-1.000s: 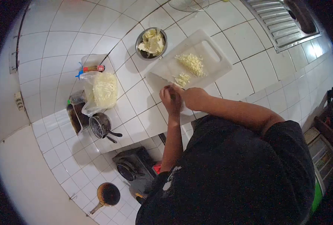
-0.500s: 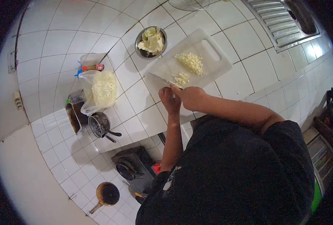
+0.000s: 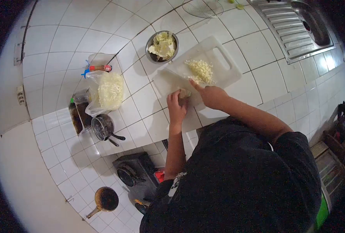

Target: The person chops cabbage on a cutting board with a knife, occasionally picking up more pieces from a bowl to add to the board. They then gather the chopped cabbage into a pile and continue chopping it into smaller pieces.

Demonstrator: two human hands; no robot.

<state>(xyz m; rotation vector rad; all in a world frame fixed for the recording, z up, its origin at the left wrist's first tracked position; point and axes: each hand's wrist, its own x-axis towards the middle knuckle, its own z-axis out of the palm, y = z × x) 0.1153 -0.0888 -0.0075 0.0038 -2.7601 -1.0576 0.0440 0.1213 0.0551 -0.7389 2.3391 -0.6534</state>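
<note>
On the white cutting board [image 3: 215, 79] lies a heap of finely chopped cabbage [image 3: 201, 72]. My right hand [image 3: 214, 97] is closed around a knife [image 3: 178, 74], its index finger stretched forward along it. The blade points to the upper left across the board, beside the chopped heap; the handle is hidden in my grip. At the board's near edge, my left hand [image 3: 176, 105] has its fingers curled over a pale cabbage piece [image 3: 185, 93]. Beyond the board's left end, larger cabbage leaves [image 3: 162, 46] fill a metal bowl [image 3: 175, 39].
Left on the tiled counter are a plastic bag of shredded cabbage [image 3: 109, 91], a dark bottle [image 3: 76, 116] and a small saucepan [image 3: 102, 127]. A stove [image 3: 135, 174] stands lower left, below a counter edge. A wire strainer [image 3: 203, 7] and metal sink [image 3: 281, 31] are farther off.
The knife and my right hand have moved up toward the chopped cabbage, and the small pile has joined the heap. My left hand has opened slightly, showing the cabbage piece. The view has shifted slightly.
</note>
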